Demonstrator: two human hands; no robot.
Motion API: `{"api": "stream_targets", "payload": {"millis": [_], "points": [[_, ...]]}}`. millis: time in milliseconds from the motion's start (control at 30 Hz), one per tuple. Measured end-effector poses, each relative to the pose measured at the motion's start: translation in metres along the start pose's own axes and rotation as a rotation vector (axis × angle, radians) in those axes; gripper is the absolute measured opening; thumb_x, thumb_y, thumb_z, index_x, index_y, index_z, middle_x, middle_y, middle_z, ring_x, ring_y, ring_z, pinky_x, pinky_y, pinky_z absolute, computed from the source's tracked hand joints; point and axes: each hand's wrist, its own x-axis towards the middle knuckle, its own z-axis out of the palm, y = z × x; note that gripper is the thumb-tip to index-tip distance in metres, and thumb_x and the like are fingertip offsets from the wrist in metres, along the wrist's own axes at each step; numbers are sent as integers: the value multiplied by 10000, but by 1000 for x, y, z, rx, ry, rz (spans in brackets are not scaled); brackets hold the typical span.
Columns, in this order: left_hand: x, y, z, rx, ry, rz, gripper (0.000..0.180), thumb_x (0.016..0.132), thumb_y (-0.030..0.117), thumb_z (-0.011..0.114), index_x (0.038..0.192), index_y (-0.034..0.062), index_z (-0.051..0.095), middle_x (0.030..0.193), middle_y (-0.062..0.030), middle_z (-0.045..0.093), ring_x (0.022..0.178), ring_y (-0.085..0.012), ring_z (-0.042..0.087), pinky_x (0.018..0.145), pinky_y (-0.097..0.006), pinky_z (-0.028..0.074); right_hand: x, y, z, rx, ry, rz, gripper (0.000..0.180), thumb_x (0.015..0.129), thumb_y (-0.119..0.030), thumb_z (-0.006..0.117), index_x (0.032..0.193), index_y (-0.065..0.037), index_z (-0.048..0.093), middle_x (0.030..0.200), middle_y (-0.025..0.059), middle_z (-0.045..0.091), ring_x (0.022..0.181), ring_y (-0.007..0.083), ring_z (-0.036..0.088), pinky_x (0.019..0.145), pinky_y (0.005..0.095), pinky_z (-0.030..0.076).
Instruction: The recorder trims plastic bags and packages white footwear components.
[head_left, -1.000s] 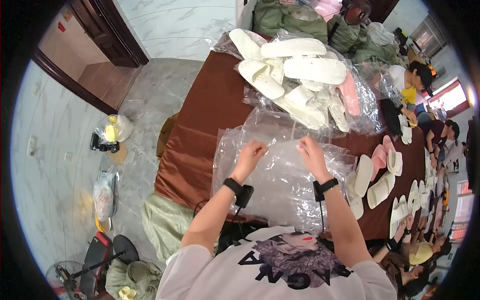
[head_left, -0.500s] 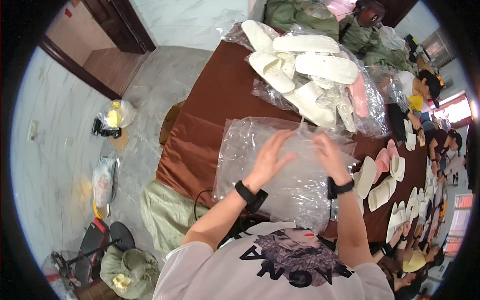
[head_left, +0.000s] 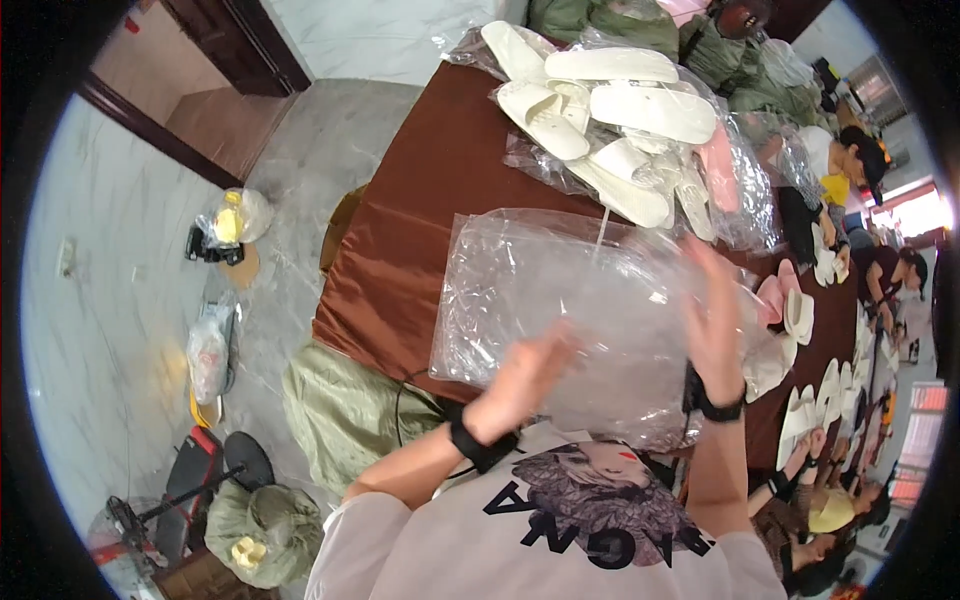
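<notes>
On the far left, on the grey floor [head_left: 320, 150], I see one small clear bag with something yellow in it [head_left: 232, 218]. Lower down there is one green sack [head_left: 345, 410] just beside the table, and one more green sack [head_left: 262, 520] near the bottom.

Next comes the brown table [head_left: 400, 230]. On it lies one big clear plastic bag [head_left: 560, 290], all crinkly and shiny. It sits in the middle of the table, right in front of me.

My left hand [head_left: 525, 375] is at the near edge of the plastic bag. It looks blurry. My fingers seem stretched out and loose, not in a fist, but I cannot tell if they pinch the plastic. One black band [head_left: 478, 447] is around that wrist.

My right hand [head_left: 715, 320] is up on the right side of the bag, flat and open, with fingers [head_left: 705, 262] pointing away from me. It touches the plastic, but I cannot tell if it grips it. That wrist has one black band [head_left: 718, 405] too.

Behind the bag there is one pile of white slippers [head_left: 610, 110] in clear wrap. I count about seven white ones, and one pink one [head_left: 722, 180].

On the right, more slippers [head_left: 800, 420] lie along the table, and other people [head_left: 860, 150] sit there.
</notes>
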Motion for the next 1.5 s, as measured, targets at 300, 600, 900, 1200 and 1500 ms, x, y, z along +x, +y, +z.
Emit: {"api": "stream_targets", "payload": {"millis": [300, 600, 900, 1200, 1500], "points": [[-11, -145, -90, 371, 156, -437, 192, 913, 148, 574, 963, -24, 644, 779, -132, 648, 729, -247, 640, 640, -389, 496, -50, 38, 181, -216, -257, 121, 703, 864, -378, 639, 1485, -288, 322, 1530, 115, 294, 1424, 354, 235, 1121, 636, 158], [32, -70, -79, 1468, 347, 42, 277, 819, 100, 647, 1043, -46, 576, 1322, -213, 499, 1189, -381, 487, 944, -478, 399, -49, 47, 207, -179, -171, 180, 710, 868, -396, 635, 1489, -300, 305, 1519, 125, 304, 1416, 364, 240, 1109, 670, 144], [40, -84, -108, 1122, 99, -125, 156, 835, 91, 637, 933, -20, 585, 1325, -190, 509, 1204, -416, 473, 931, -528, 411, -32, 33, 212, -77, -100, 250, 687, 876, -352, 633, 1478, -213, 332, 1389, 151, 429, 1309, 336, 384, 1099, 662, 176], [24, -145, -156, 133, 259, -448, 665, 901, 197, 679, 1400, -34, 305, 1484, -220, 302, 1284, -275, 425, 1044, -358, 374, -163, 94, 155, -190, 401, 966, 384, 954, -227, 509, 1283, -32, 543, 1276, 174, 537, 1192, 366, 468, 1046, 465, 341], [41, -94, -123, -124, 163, -703, 700, 945, 262, 624, 1449, -34, 238, 1366, -163, 456, 1216, -224, 465, 1015, -327, 377, -159, 40, 129, -90, 449, 962, 314, 927, -205, 562, 1181, -21, 575, 1180, 172, 568, 1095, 370, 527, 989, 419, 402]]}}
